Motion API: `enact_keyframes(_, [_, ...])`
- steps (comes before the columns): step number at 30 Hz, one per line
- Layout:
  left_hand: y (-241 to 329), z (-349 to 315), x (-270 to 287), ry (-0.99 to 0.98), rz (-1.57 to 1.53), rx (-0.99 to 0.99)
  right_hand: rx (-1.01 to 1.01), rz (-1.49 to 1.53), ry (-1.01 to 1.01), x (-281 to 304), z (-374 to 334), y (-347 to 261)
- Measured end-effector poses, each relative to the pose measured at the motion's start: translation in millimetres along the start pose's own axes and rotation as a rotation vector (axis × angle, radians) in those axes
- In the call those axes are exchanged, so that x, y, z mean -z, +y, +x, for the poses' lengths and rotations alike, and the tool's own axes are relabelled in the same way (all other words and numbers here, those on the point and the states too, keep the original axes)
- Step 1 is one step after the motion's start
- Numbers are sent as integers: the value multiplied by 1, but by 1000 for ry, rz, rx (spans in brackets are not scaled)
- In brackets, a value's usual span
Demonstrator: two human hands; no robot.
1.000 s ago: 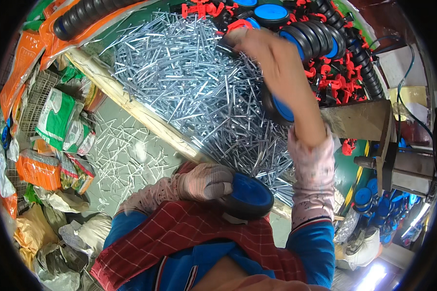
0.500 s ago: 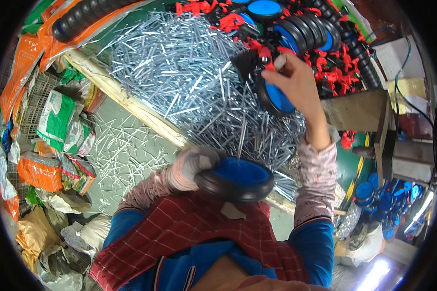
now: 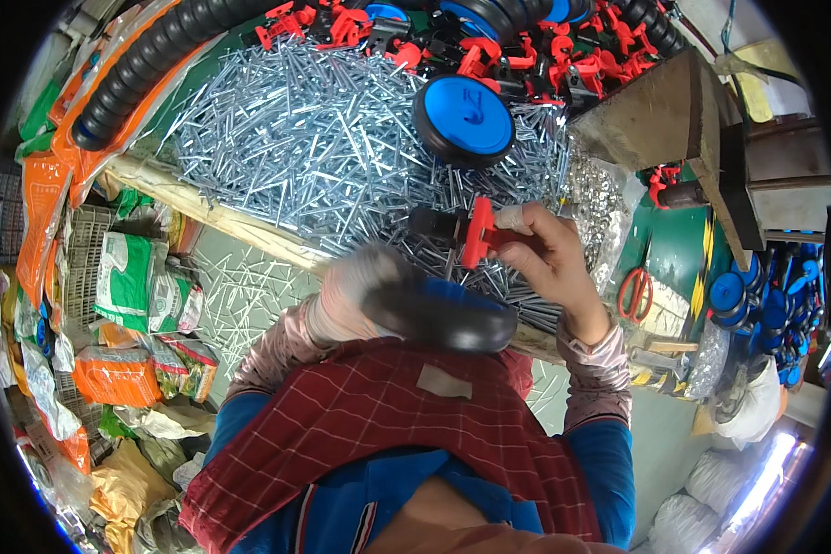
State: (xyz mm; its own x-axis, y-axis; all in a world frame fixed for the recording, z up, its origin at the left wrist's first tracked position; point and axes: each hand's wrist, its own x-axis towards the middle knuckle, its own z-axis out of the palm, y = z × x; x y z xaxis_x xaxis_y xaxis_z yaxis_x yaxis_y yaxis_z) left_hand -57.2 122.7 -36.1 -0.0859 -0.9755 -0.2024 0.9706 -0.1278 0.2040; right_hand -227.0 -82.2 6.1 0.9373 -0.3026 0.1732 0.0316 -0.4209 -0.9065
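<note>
My left hand [image 3: 346,294], in a pale striped glove and blurred by motion, grips a black wheel [image 3: 445,323] with a blue hub, close to my apron. From its hub a thin metal bolt [image 3: 450,264] stands up. Above it my right hand [image 3: 556,260], with pale wrapping on a finger, pinches a red and black plastic bracket [image 3: 477,233]. The bracket's black end is near the bolt; whether the two touch I cannot tell. Just beyond, another wheel [image 3: 469,120] with a blue hub lies on the heap of long metal bolts [image 3: 314,138].
Red and black brackets [image 3: 582,57] crowd the far side of the table. A wooden edge [image 3: 212,217] bounds the heap. At right are a metal block [image 3: 656,115] on a stand, red-handled scissors [image 3: 634,294] and a bag of small shiny parts [image 3: 602,208]. Sacks [image 3: 125,277] lie at left.
My right hand has come nearer and lower, bringing a red and black bracket over the wheel in my left hand. The wheel has tilted. A wheel now lies apart on the bolts.
</note>
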Motion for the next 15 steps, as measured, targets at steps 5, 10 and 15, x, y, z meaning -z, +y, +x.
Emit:
enact_keyframes(5, [13, 4, 7, -71, 271, 41, 42, -3, -243, 1, 3, 7])
enact_keyframes(10, [9, -2, 34, -30, 713, -131, 243, -376, 71, 7, 54, 31])
enact_keyframes(15, [11, -8, 54, 32, 993, 8, 313, -703, 124, 12, 76, 63])
